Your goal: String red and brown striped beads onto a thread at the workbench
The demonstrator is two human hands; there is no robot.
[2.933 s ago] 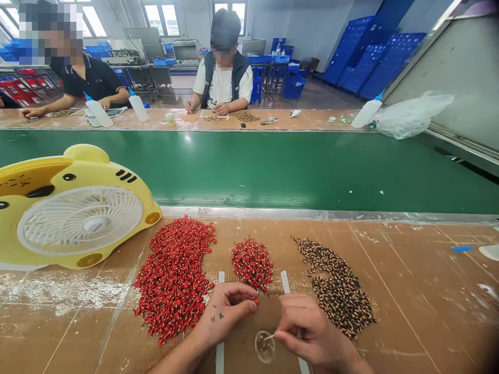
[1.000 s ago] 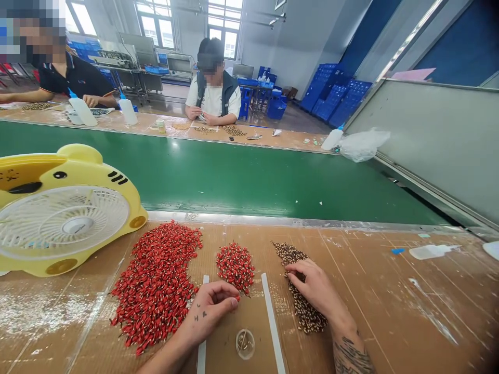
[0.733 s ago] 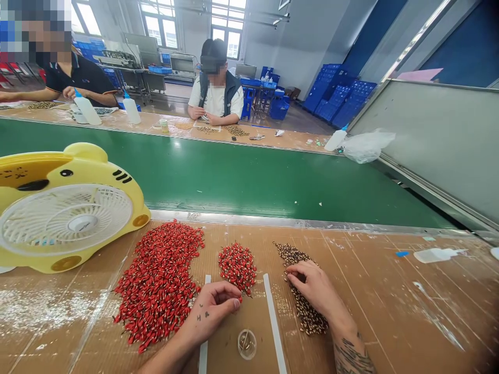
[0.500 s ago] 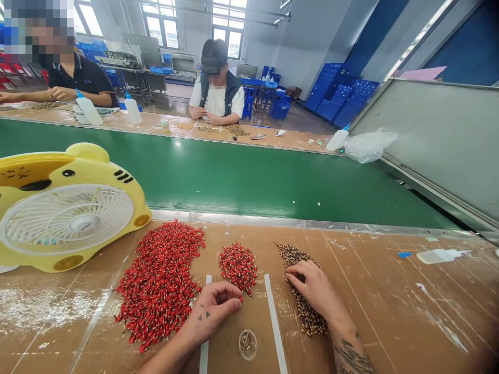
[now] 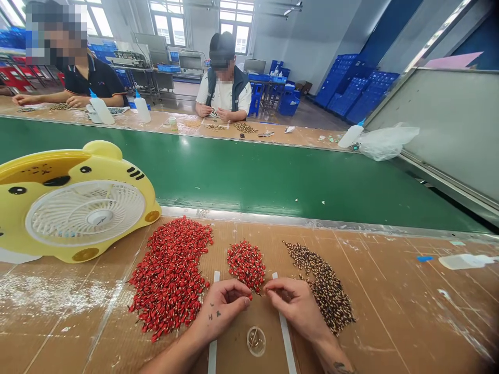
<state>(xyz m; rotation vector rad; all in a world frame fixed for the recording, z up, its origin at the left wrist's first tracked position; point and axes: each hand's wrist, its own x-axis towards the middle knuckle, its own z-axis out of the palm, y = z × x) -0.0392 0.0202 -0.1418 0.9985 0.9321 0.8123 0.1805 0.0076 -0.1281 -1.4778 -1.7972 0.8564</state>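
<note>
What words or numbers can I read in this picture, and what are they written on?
No text here can be read for sure.
On the left hand, pinching a red piece: small dark tattoo marks, too small to read.
On the yellow fan: a tiny grey logo on the white hub, blurred.
On the co-worker's white shirt: too far off to make out any print.

Whatever the left hand (image 5: pixel 222 309) and right hand (image 5: pixel 298 306) may hold is too small to tell.
</note>
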